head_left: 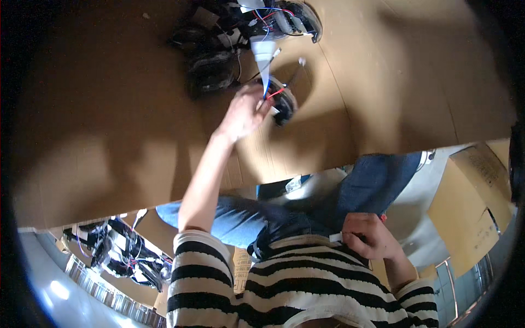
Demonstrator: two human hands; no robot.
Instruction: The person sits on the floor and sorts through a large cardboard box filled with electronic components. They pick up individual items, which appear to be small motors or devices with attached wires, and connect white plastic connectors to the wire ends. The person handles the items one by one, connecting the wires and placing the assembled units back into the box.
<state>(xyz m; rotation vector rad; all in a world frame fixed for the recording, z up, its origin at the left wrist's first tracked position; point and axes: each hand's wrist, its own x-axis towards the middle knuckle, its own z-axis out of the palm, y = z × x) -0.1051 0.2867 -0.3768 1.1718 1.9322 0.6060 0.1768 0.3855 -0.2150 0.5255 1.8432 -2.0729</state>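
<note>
My left hand (240, 113) reaches over the cardboard surface, its fingers closed at the near left side of a curved black part with wires (284, 104). Red and blue wires run by the fingertips, and the exact grip is partly hidden. A white tapered piece (263, 54), wide at its far end, points down at those fingers; I cannot tell its kind. Close to my waist, my right hand (367, 236) is curled around a small white strip (335, 238) that sticks out to the left. A bit of red shows beside its knuckles.
Several black wired parts (213, 71) lie heaped on the far side of the cardboard surface (383, 98). More wired parts (128, 254) sit low at the left, below the cardboard edge. A cardboard box (465, 197) stands at the right.
</note>
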